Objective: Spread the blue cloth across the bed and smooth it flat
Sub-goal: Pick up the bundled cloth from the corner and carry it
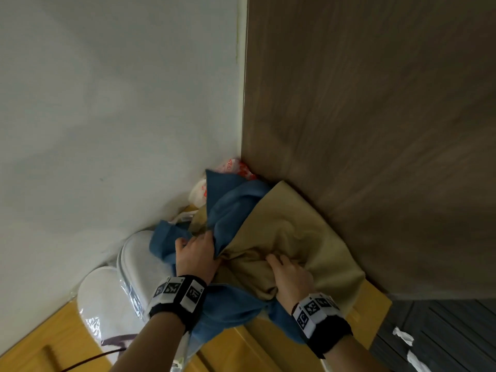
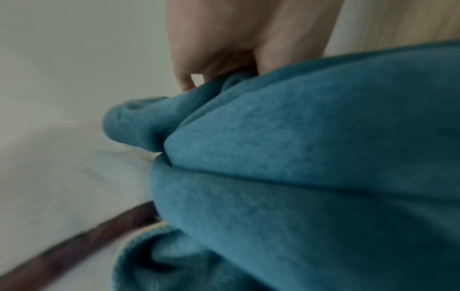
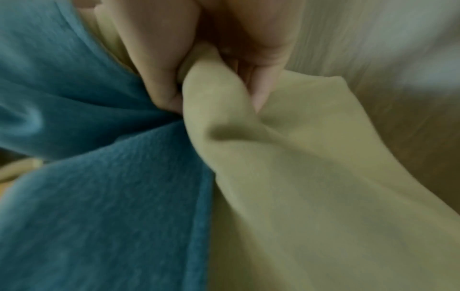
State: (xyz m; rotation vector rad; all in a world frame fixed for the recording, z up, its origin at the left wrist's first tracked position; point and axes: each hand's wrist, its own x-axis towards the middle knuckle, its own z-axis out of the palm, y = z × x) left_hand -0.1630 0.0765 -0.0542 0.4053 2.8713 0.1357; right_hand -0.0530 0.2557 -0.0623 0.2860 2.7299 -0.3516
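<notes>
A bunched blue cloth lies tangled with a tan cloth in the corner between a white wall and a brown wood panel. My left hand grips a fold of the blue cloth, fingers curled into the fabric. My right hand grips a bunched ridge of the tan cloth, thumb and fingers pinching it, with the blue cloth right beside it. More blue fabric hangs below both wrists. No bed is recognisable in these views.
White items in clear plastic wrap lie left of the cloths on a yellow wooden surface. Red-and-white plastic bags sit deep in the corner. Dark flooring with white paper scraps shows at lower right.
</notes>
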